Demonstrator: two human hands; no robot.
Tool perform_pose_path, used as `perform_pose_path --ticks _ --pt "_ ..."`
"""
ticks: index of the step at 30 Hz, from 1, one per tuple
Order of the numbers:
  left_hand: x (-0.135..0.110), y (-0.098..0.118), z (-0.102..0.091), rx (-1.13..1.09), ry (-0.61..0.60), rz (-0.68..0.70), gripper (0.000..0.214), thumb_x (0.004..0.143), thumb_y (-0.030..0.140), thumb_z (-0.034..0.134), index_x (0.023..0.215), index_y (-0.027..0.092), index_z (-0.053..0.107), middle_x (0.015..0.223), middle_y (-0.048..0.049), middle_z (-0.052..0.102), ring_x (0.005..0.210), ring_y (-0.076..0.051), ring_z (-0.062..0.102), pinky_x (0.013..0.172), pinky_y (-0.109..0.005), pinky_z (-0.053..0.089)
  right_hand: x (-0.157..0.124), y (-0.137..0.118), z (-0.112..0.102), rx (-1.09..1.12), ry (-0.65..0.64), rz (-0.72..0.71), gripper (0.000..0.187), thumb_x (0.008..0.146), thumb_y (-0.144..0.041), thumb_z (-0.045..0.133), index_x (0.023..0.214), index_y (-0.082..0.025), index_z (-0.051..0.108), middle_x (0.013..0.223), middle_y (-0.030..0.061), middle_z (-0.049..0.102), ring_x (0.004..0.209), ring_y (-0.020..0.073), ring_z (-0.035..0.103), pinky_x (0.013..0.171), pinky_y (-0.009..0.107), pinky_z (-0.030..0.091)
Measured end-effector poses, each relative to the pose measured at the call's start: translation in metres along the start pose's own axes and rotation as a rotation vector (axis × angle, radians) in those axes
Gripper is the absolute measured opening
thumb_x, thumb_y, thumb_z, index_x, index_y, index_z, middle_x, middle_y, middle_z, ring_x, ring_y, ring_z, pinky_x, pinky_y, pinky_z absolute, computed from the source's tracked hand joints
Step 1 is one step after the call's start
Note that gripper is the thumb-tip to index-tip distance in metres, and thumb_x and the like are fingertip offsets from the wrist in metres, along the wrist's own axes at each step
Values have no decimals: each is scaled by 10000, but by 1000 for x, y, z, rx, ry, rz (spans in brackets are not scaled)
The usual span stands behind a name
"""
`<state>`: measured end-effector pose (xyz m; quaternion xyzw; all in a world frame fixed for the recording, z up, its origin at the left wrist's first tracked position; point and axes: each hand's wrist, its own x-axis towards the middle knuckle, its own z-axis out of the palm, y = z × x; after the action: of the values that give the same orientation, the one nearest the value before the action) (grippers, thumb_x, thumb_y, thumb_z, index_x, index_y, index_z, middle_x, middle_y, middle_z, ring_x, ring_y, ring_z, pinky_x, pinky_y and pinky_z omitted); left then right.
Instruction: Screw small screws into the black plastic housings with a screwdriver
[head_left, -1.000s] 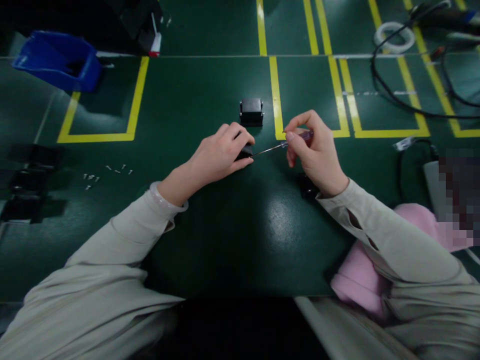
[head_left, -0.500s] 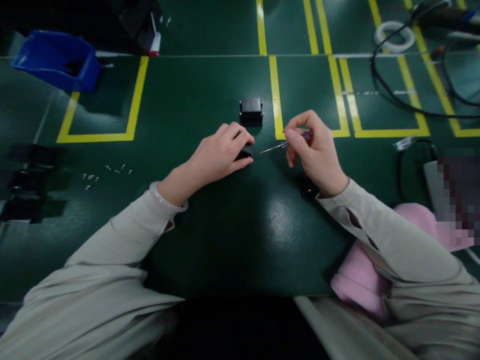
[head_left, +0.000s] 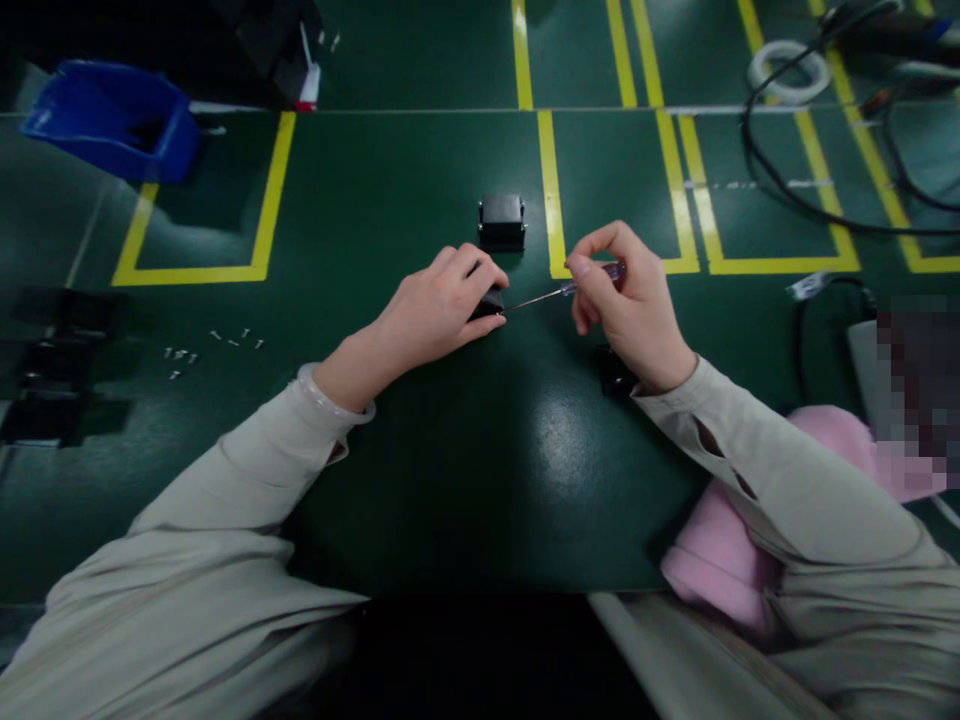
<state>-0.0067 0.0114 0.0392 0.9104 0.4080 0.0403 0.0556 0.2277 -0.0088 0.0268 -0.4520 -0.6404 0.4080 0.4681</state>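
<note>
The person's left hand (head_left: 448, 297) is curled down over a small black block (head_left: 490, 303) on the green table (head_left: 465, 480), its fingers across the top and its thumb along the side facing the table's near edge. Much of the block is hidden under the fingers. The right hand (head_left: 626, 300) pinches a screwdriver (head_left: 568, 288) between thumb and fingers around its clear, purplish handle, the thin shaft slanting left and slightly down to the block's right end, beside the left thumb's tip; whether it sits in a screw is too small to tell. Just beyond the left hand, farther from the near edge, stands a black housing (head_left: 502, 222) with bright screw ends at both sides. A dark part (head_left: 616, 372) lies partly hidden by the right wrist. Toward the table's left edge are loose screws (head_left: 180, 355) and, past them, blurred black parts (head_left: 52, 370). A blue bin (head_left: 112, 120) stands toward the far left corner, and pink cloth (head_left: 720, 560) lies by the near edge, under the right sleeve (head_left: 810, 500).
</note>
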Motion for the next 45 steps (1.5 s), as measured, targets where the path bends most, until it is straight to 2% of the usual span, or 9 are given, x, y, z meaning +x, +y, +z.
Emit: perform_pose_path --ticks 7,14,21,27,35,41,45 --pt "0 -1 1 -5 -7 -3 392 979 391 560 1302 174 515 1334 -148 550 1200 -307 563 879 -399 569 -1 -2 0 -12 -9 -5 270 935 -528 625 941 -275 531 541 -91 435 418 80 473 387 251 350" --pt "0 -1 0 -32 8 0 379 969 380 579 1284 176 533 1319 -152 558 1195 -313 561 896 -422 564 0 0 -1 1 -21 1 321 922 -589 617 939 -276 546 535 -84 423 407 75 457 387 249 331" --pt "0 -1 0 -14 6 2 393 975 386 568 1298 167 522 1329 -161 552 1178 -307 563 866 -401 568 -1 -2 -1 -4 -13 -11 262 933 -517 635 950 -275 534 557 -86 463 421 79 482 396 257 360" --pt "0 -1 1 -23 12 0 385 963 381 590 1280 170 531 1309 -148 559 1174 -304 562 869 -406 572 0 2 0 -16 -8 -24 296 956 -533 600 916 -253 514 518 -101 396 382 52 457 368 225 305" --pt "0 -2 2 -14 4 1 394 985 397 556 1303 169 510 1326 -144 543 1211 -306 557 901 -402 562 0 1 -1 -8 -26 -33 268 959 -513 608 945 -262 515 538 -92 460 413 66 484 395 232 362" --pt "0 -2 3 -15 18 13 388 974 382 575 1289 163 524 1312 -151 549 1187 -309 566 853 -393 571 1 8 -2 -11 -26 -40 303 973 -560 561 953 -258 540 526 -93 350 388 42 419 386 216 317" --pt "0 -2 3 -25 23 13 379 975 375 571 1288 166 522 1314 -154 549 1201 -314 562 874 -408 570 0 7 -2 -19 -28 -48 255 977 -523 571 1002 -271 536 550 -86 411 417 60 467 392 219 351"
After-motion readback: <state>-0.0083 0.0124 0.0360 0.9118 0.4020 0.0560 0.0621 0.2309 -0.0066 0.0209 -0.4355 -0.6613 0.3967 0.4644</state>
